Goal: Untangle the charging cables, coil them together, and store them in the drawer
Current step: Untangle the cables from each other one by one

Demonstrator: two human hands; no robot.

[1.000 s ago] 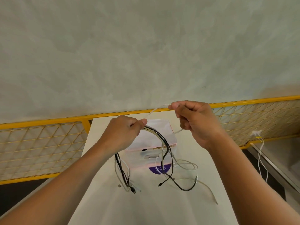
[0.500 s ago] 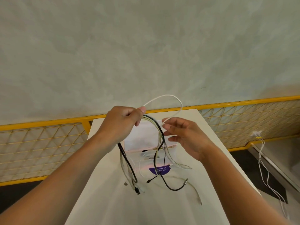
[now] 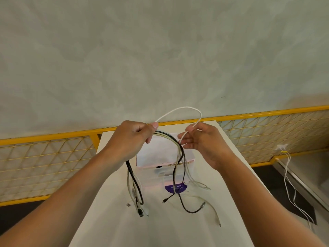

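My left hand (image 3: 132,138) grips a bundle of black and white charging cables (image 3: 175,152) above the white table (image 3: 160,229). The strands hang down on both sides, and their plugs lie on the tabletop. One white cable (image 3: 179,110) arcs up from my left thumb and curves down to my right hand (image 3: 203,145), where it runs between the loosely curled fingers. Under the hands stands a small clear drawer unit (image 3: 160,168) with a pink rim and a purple label.
A yellow-framed wire mesh fence (image 3: 44,157) runs behind the table on both sides. At the right, white cords (image 3: 289,175) hang from a plug on the fence. Dark floor lies beside the table.
My right hand let the white cable slide and came in toward the left hand, so the stretched cable now forms a raised loop. The left hand lifted the bundle a little.
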